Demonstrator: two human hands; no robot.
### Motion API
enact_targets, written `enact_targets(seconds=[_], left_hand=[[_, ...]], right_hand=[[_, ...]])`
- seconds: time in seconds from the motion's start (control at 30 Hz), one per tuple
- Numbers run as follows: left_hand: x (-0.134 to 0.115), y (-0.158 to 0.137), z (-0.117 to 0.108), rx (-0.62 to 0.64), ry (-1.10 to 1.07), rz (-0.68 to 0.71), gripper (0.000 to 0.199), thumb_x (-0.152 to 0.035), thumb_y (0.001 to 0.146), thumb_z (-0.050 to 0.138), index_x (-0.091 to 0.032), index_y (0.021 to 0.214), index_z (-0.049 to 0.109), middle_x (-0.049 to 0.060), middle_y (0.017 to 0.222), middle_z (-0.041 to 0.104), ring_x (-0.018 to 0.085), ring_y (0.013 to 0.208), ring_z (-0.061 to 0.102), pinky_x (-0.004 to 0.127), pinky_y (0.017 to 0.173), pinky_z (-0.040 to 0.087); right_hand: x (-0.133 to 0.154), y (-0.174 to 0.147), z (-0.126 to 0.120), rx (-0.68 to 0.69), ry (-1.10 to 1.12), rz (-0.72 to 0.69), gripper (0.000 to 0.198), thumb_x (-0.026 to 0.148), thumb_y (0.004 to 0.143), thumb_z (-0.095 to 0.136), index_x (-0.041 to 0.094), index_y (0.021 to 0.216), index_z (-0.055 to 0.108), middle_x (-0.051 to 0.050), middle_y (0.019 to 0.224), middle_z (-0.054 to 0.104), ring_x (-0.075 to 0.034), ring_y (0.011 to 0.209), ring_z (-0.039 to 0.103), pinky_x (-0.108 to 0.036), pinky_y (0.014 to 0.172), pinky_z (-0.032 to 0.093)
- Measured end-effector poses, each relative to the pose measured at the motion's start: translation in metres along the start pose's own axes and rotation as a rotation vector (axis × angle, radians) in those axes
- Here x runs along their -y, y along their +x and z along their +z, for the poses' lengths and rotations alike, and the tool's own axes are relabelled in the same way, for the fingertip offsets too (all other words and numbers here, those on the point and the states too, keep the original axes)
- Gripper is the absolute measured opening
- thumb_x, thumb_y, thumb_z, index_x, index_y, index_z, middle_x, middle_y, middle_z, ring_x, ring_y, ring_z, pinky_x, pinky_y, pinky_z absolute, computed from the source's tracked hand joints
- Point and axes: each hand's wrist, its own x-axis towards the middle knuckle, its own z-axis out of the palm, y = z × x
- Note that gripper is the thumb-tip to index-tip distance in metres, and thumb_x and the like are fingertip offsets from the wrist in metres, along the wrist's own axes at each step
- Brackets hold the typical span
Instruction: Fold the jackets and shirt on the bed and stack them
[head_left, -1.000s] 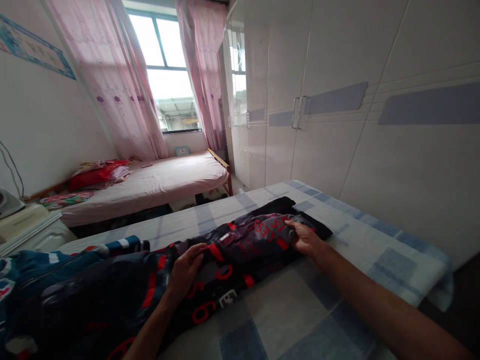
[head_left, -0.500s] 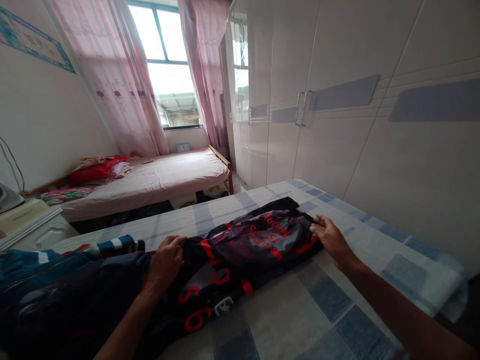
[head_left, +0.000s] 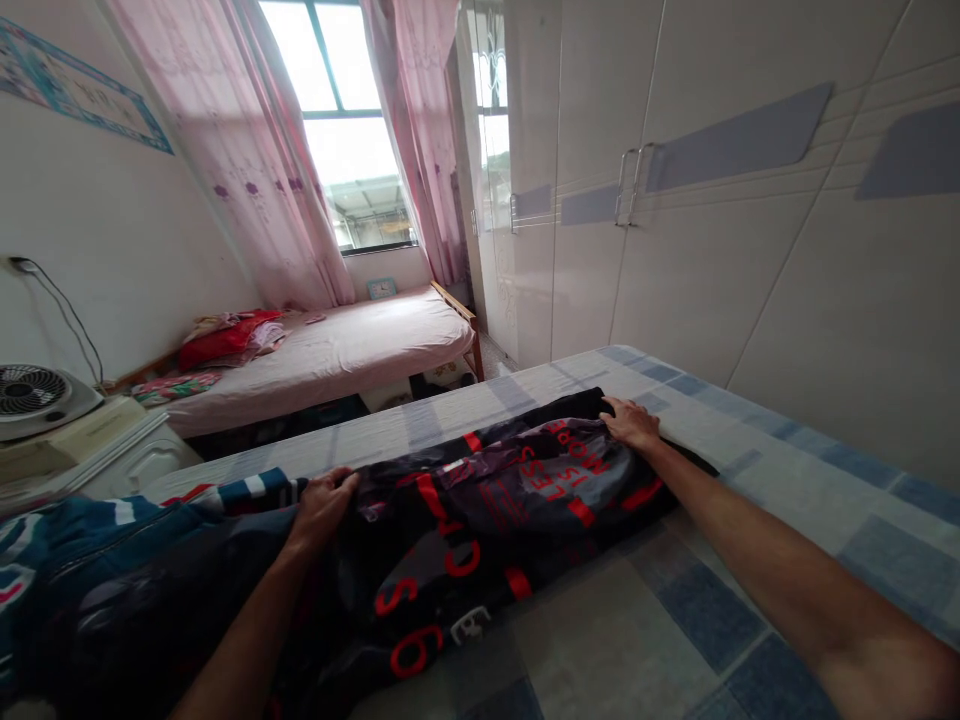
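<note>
A black garment (head_left: 487, 500) with grey patches and red lettering lies long and partly folded across the bed; I cannot tell its exact kind. My left hand (head_left: 326, 505) is closed on its far edge toward the left, with fingertips pressed into the cloth. At the far right corner, my right hand (head_left: 630, 422) pinches the garment's upper edge, fingers bent over the fabric. Beside my left forearm lies a dark padded garment (head_left: 172, 580), and behind it a teal garment (head_left: 120, 530) with white stripes.
A blue-and-white checked sheet (head_left: 600, 620) covers the bed. Beyond it stands a second bed (head_left: 360, 345) with a pile of red cloth (head_left: 232, 338). White wardrobes (head_left: 697, 270) line the right side. A fan (head_left: 37, 395) sits at the left on a pale box.
My right hand has moved from the garment's right end to its far edge, further up and left. The cloth there is spread flatter. My left hand stays on the far edge.
</note>
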Motion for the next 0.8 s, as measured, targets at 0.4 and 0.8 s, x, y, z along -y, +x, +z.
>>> enact_targets(seconds=[0.4, 0.8], left_hand=[[-0.047, -0.033, -0.001, -0.075, -0.041, 0.463, 0.041, -0.037, 0.089, 0.037, -0.026, 0.126, 0.053, 0.003, 0.138, 0.047, 0.021, 0.129, 0.040, 0.036, 0.107, 0.032], [-0.042, -0.062, 0.042, 0.015, -0.120, 0.467, 0.041, -0.030, 0.089, 0.042, -0.027, 0.128, 0.053, 0.006, 0.141, 0.045, 0.024, 0.133, 0.036, 0.046, 0.109, 0.028]], right_hand=[[0.021, -0.015, -0.025, -0.105, -0.073, -0.373, 0.050, 0.040, 0.089, 0.035, 0.022, 0.134, 0.046, -0.006, 0.145, 0.037, -0.027, 0.136, 0.025, -0.046, 0.107, 0.024], [0.005, -0.027, 0.015, 0.127, -0.256, -0.436, 0.052, 0.044, 0.090, 0.030, 0.022, 0.133, 0.047, -0.008, 0.144, 0.040, -0.028, 0.132, 0.034, -0.049, 0.103, 0.029]])
